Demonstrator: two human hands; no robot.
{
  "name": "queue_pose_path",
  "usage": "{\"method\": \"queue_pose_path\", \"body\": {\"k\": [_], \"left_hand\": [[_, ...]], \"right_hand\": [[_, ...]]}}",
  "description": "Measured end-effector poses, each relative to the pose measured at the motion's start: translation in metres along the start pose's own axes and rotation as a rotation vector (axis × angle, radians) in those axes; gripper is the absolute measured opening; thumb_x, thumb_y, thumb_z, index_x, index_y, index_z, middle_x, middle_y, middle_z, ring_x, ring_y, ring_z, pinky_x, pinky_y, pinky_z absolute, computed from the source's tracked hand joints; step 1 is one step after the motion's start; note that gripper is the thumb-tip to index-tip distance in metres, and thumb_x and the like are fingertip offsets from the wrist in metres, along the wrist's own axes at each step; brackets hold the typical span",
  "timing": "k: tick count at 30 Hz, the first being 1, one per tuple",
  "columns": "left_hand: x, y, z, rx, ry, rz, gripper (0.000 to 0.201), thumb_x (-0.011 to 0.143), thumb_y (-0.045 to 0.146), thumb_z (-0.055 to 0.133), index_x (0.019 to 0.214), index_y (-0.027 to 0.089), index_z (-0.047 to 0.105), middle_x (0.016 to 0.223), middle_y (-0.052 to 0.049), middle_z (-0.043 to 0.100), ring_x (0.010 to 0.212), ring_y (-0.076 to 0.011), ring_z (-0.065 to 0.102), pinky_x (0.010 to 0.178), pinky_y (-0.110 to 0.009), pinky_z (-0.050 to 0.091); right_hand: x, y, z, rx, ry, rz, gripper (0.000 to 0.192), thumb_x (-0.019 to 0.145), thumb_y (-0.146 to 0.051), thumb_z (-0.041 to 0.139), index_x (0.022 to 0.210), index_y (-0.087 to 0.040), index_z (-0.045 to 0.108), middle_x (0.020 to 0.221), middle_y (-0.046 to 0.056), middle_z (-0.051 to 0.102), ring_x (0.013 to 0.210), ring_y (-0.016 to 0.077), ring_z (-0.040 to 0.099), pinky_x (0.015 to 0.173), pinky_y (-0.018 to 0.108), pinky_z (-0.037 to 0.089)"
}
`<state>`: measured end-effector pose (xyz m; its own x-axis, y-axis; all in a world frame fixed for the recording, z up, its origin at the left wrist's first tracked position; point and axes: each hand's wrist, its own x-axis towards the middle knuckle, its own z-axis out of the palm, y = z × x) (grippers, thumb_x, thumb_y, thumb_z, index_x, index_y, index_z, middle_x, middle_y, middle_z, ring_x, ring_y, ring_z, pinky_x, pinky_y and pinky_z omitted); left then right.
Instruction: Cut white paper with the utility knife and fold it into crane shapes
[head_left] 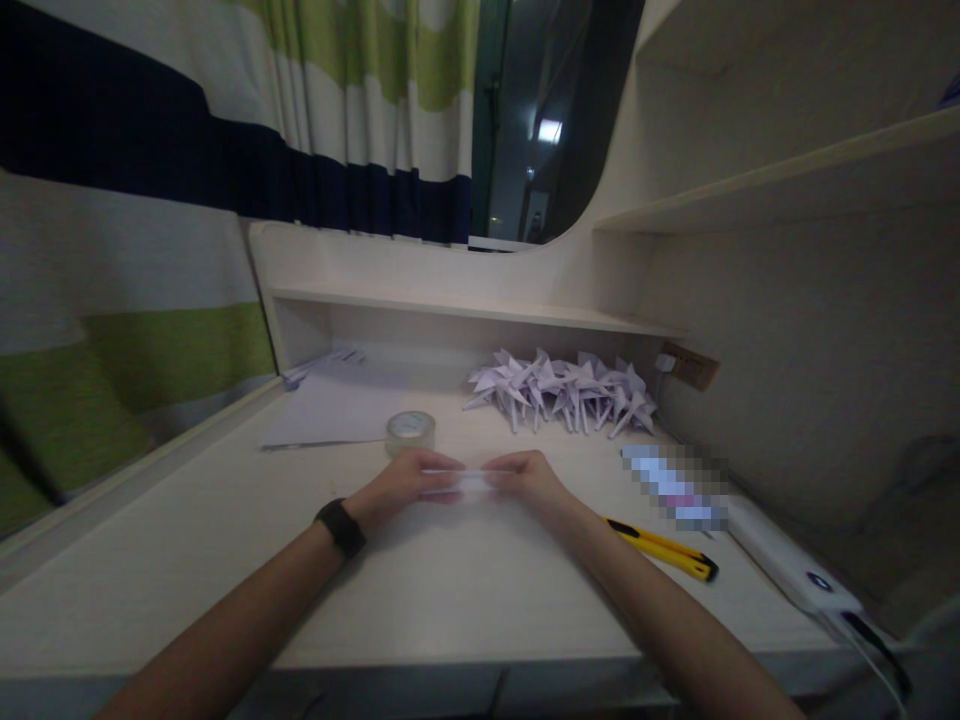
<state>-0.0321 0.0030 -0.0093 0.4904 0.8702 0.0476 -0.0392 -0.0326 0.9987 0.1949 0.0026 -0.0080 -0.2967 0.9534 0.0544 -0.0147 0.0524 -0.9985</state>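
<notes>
The left hand [401, 486] and the right hand [525, 478] meet over the middle of the table [450, 590], fingers curled inward and pinched on either end of a small strip of white paper [461, 481]. The paper spans the short gap between the two hands, held just above the tabletop; its exact fold is too blurred to make out. A dark wristband [341, 526] sits on the left wrist.

Just behind the left hand, a roll of clear tape [410, 431] lies flat on the table. Farther back and left rests a sheet of pale paper [334, 410]. Behind the right hand, against the back of the table under the low shelf [465, 308], a pile of folded paper cranes [562, 390] lies in a row.

To the right of the right forearm, a yellow utility knife [664, 550] lies at a slant on the table. Beyond it is a blurred-out flat object [675, 485], and next to that a long white device [795, 565] with a cable runs towards the table's near right corner. A striped curtain [225, 120] hangs at the left.
</notes>
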Motion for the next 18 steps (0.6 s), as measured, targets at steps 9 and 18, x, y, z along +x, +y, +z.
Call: {"method": "queue_pose_path", "body": {"k": [9,18], "left_hand": [[0.002,0.005,0.002,0.213,0.073,-0.031,0.043,0.071,0.048,0.073,0.086,0.007,0.073,0.070,-0.008,0.069,0.061,-0.0171,0.065,0.058,-0.028,0.056],[0.002,0.005,-0.004,0.435,-0.042,0.056,0.044,0.080,0.051,0.061,0.087,0.009,0.073,0.064,-0.009,0.071,0.054,-0.0164,0.065,0.052,-0.024,0.050]], "right_hand": [[0.001,0.002,-0.002,-0.041,-0.058,-0.017,0.047,0.056,-0.046,0.082,0.080,-0.006,0.073,0.062,0.006,0.066,0.049,0.0122,0.058,0.049,0.026,0.049],[0.005,0.010,-0.007,-0.037,-0.114,0.000,0.051,0.058,-0.051,0.080,0.080,-0.006,0.072,0.060,0.007,0.067,0.049,0.0130,0.059,0.049,0.025,0.049]]}}
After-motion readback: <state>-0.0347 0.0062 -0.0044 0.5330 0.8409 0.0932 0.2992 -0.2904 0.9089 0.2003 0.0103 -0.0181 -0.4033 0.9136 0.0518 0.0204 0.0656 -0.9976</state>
